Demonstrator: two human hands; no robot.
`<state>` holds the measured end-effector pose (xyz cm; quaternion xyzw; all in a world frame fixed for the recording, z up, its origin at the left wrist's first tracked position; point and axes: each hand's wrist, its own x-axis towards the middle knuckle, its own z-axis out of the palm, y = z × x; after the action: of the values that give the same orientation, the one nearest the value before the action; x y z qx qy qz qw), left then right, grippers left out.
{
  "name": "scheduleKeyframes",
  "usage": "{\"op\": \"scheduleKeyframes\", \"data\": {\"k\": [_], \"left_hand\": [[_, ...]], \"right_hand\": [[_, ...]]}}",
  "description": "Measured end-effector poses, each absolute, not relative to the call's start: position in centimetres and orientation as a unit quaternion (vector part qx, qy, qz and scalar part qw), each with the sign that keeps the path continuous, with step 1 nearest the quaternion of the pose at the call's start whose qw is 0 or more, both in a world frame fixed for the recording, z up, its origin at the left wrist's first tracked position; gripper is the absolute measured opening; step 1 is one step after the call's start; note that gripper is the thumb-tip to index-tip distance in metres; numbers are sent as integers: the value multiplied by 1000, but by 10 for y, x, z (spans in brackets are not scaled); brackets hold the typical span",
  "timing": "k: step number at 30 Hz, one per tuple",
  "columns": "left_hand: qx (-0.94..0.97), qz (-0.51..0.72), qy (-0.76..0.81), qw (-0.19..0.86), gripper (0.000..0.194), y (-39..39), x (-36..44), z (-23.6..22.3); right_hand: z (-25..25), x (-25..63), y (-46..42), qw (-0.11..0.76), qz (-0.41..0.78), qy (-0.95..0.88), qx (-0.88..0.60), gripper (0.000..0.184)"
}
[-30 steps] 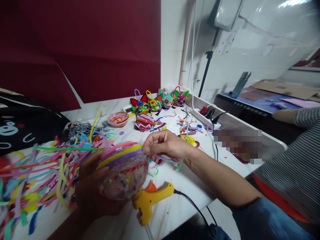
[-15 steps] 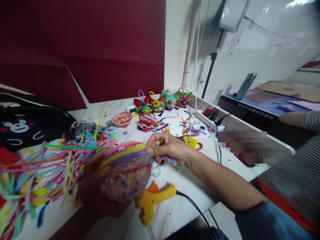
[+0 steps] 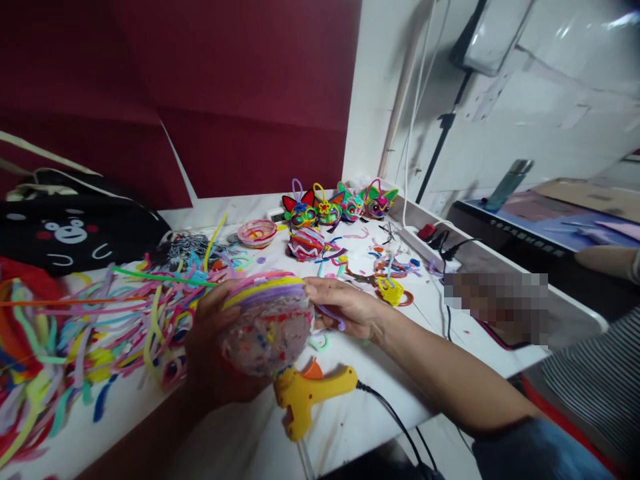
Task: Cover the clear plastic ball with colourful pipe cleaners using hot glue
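Note:
My left hand (image 3: 207, 357), in shadow, is closed around the side of a rounded translucent shell (image 3: 270, 337) specked with colour. Rows of pink, orange, yellow and purple pipe cleaners lie along the shell's upper part. At its right edge, my right hand (image 3: 345, 303) is closed with the thumb pressing there, and the loose end of a purple pipe cleaner (image 3: 333, 317) sticks out below the fingers. Just under the shell a yellow glue gun (image 3: 320, 393) with an orange trigger rests on the table, its cord running right.
Loose pipe cleaners (image 3: 120, 320) cover the left side. Behind are several finished animal-face ornaments (image 3: 329, 212), a wrapped bowl shape (image 3: 257, 233) and a striped piece (image 3: 306, 245). Orange-handled scissors (image 3: 360, 277), a yellow piece (image 3: 390, 291) and a power strip (image 3: 429, 248) lie right. A person's striped sleeve (image 3: 600, 380) shows.
The camera view has shifted, so the scene sits further right. My right hand's fingers have flattened closer against the shell's right edge. The left hand keeps its hold.

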<state>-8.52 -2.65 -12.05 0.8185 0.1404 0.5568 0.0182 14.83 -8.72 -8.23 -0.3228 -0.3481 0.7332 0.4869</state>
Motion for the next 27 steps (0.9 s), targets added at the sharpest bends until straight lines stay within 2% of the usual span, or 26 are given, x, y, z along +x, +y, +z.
{"op": "scheduleKeyframes", "data": {"k": [12, 17, 23, 27], "left_hand": [[847, 519, 113, 38, 76, -9, -86, -125], [849, 513, 89, 91, 82, -1, -87, -128], [843, 498, 97, 181, 83, -3, -89, -134], [839, 503, 95, 184, 85, -3, -89, -138]], "right_hand": [[-90, 148, -84, 523, 730, -319, -303, 62], [-92, 146, -80, 542, 710, -306, -331, 60], [-91, 144, -81, 555, 687, -288, -370, 68], [-88, 143, -82, 554, 679, -283, -390, 68]]}}
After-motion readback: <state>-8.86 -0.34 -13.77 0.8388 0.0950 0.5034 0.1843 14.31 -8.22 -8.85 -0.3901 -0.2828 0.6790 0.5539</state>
